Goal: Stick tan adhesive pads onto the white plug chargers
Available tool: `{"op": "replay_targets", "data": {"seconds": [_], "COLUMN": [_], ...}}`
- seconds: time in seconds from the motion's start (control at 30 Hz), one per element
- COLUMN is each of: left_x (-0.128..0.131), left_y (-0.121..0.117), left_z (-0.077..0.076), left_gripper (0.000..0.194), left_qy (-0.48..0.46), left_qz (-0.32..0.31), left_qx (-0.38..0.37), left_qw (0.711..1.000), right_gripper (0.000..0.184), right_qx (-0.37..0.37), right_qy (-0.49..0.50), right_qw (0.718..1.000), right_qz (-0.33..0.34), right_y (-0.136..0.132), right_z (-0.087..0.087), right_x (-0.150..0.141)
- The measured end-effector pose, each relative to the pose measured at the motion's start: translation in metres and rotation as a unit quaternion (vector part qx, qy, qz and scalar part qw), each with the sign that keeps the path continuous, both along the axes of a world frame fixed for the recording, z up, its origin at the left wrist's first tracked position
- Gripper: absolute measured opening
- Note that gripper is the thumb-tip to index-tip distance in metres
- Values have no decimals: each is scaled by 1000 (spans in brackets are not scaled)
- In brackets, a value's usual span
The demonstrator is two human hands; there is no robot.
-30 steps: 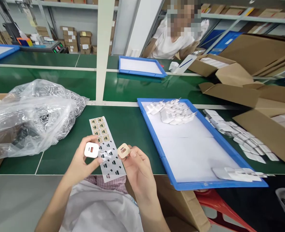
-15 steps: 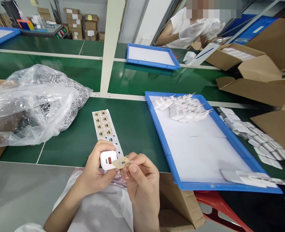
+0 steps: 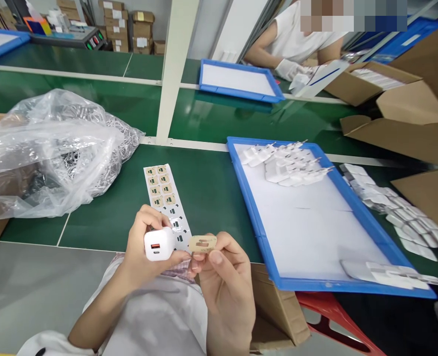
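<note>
Head view: your left grip [image 3: 136,263] closed round white charger [image 3: 159,245], port face toward you; your right grip [image 3: 229,284] pinching tan label [image 3: 203,244] by its edge, just right of charger, not touching it; sticker sheet [image 3: 174,213] lying beyond on green desk [image 3: 103,222], lower part partly hidden by your left grip; to right, blue-rimmed tray [image 3: 251,212] bearing heap of white plugs [image 3: 287,165]; to left, clear bag [image 3: 25,143] with silvery pieces [image 3: 75,165] inside
</note>
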State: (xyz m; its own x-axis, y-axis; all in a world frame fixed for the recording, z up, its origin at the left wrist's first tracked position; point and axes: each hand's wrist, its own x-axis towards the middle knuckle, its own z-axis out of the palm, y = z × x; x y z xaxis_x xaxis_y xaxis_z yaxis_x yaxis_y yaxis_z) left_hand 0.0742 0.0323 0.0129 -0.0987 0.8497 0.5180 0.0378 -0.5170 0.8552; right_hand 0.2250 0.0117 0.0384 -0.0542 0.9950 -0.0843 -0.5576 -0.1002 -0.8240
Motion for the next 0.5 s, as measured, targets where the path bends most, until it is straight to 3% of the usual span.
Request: {"op": "replay_targets", "data": {"seconds": [0.17, 0.37, 0.5], "left_x": [1, -9, -13], "left_y": [-4, -6, -7], "left_z": [0, 8, 19], "left_gripper": [40, 43, 43], "left_qy": [54, 91, 106], "left_qz": [-18, -161, -176], "left_qx": [-54, -31, -34], "left_qw": [997, 982, 978], "right_gripper": [34, 32, 35], "right_qx": [67, 91, 98], "right_qy": [-52, -93, -147], "right_qw": [994, 985, 977], "right_qz": [-63, -112, -120], "right_y": [1, -7, -16], "right_z": [-1, -2, -2], "right_x": [-7, -13, -20]}}
